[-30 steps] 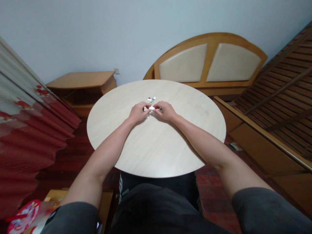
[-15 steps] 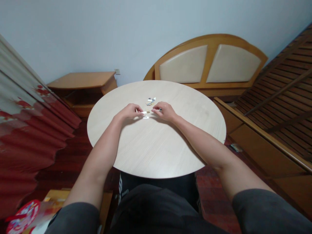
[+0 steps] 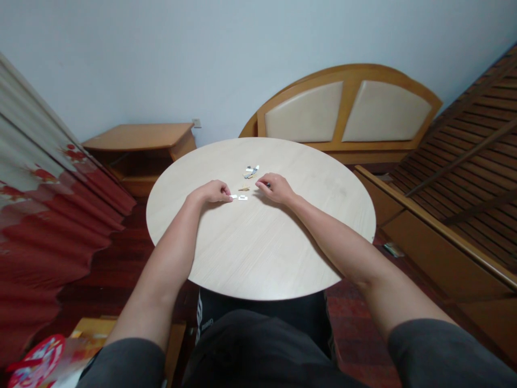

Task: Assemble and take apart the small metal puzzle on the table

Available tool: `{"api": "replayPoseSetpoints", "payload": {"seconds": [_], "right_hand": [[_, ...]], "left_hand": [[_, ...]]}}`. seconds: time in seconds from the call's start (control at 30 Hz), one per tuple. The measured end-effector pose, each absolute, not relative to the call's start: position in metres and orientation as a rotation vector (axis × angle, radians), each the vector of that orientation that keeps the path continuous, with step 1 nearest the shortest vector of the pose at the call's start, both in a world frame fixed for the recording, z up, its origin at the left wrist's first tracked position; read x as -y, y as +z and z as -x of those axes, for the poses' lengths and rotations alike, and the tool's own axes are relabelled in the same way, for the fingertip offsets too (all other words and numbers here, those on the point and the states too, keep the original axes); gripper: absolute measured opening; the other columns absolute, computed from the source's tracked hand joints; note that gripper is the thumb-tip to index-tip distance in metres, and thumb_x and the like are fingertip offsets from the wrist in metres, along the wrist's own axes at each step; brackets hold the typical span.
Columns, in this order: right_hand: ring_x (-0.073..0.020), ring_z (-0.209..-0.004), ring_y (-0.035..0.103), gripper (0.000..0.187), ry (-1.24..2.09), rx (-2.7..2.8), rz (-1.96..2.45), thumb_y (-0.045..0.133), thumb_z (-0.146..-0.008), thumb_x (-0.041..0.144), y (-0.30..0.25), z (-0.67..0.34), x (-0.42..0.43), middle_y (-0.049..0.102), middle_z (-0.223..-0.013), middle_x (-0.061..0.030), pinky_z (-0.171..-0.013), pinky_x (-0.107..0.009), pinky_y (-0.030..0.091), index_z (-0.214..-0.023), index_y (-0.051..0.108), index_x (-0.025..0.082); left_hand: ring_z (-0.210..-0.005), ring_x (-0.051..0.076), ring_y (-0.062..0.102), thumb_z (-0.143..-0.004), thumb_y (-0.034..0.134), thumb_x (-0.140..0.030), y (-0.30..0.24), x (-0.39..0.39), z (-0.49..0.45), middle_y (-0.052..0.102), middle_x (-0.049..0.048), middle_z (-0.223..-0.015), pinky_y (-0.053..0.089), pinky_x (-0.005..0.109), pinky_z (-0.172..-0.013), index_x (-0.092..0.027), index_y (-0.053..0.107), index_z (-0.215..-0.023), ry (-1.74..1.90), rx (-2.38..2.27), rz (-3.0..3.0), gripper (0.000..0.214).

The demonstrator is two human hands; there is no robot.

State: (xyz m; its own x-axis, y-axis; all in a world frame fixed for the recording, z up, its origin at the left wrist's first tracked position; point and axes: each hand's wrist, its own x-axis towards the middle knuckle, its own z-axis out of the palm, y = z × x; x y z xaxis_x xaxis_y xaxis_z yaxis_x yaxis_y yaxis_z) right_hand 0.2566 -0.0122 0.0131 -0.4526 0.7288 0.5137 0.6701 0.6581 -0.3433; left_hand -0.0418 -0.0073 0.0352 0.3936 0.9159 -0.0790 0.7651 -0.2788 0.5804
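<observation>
Your left hand (image 3: 214, 191) lies loose beside a white strip (image 3: 236, 196); you can't tell if your right hand (image 3: 277, 189) pinches anything; small pieces (image 3: 251, 171) lie at twelve o'clock on the table (image 3: 258, 253)

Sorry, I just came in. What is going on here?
A seated person has both hands on a round pale wooden table. The left hand sits beside a small white piece, the right hand beside a small dark one. Another white piece, a brass-coloured bit and a small cluster of pieces lie between them.
</observation>
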Motion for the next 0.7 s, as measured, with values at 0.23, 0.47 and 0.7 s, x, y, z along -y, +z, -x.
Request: {"api": "replayPoseSetpoints", "payload": {"seconds": [0.23, 0.47, 0.7], "right_hand": [[-0.0240, -0.090, 0.066, 0.034, 0.089, 2.241, 1.094, 0.054, -0.105, 0.037, 0.013, -0.257, 0.012, 0.079, -0.098, -0.0113, -0.083, -0.035, 0.046, -0.095, 0.080, 0.018], [-0.0269, -0.101, 0.068, 0.032, 0.058, 2.142, 1.172, 0.051, -0.106, 0.030, 0.010, -0.259, 0.005, 0.079, -0.109, -0.0127, -0.092, -0.038, 0.049, -0.110, 0.080, 0.017], [-0.0318, -0.107, 0.067, 0.025, -0.040, 2.270, 1.401, 0.067, -0.096, 0.023, 0.015, -0.243, -0.046, 0.074, -0.118, -0.0160, -0.094, -0.042, 0.052, -0.114, 0.084, 0.021]], "left_hand": [[-0.058, 0.018, 0.055, -0.076, 0.082, -0.052, 0.034, 0.011, 0.039, 0.070, 0.0063, -0.066, 0.040, 0.032, -0.055, -0.022, 0.077, -0.073, 0.297, -1.385, -2.079, 0.030], [-0.056, 0.018, 0.054, -0.094, 0.061, -0.058, 0.030, 0.003, 0.034, 0.068, 0.0079, -0.063, 0.042, 0.033, -0.058, -0.021, 0.075, -0.068, 0.416, -1.367, -2.128, 0.047], [-0.060, 0.020, 0.057, -0.102, 0.047, -0.063, 0.033, 0.004, 0.024, 0.069, 0.0079, -0.064, 0.045, 0.035, -0.064, -0.020, 0.074, -0.069, 0.583, -1.404, -2.167, 0.060]]}}
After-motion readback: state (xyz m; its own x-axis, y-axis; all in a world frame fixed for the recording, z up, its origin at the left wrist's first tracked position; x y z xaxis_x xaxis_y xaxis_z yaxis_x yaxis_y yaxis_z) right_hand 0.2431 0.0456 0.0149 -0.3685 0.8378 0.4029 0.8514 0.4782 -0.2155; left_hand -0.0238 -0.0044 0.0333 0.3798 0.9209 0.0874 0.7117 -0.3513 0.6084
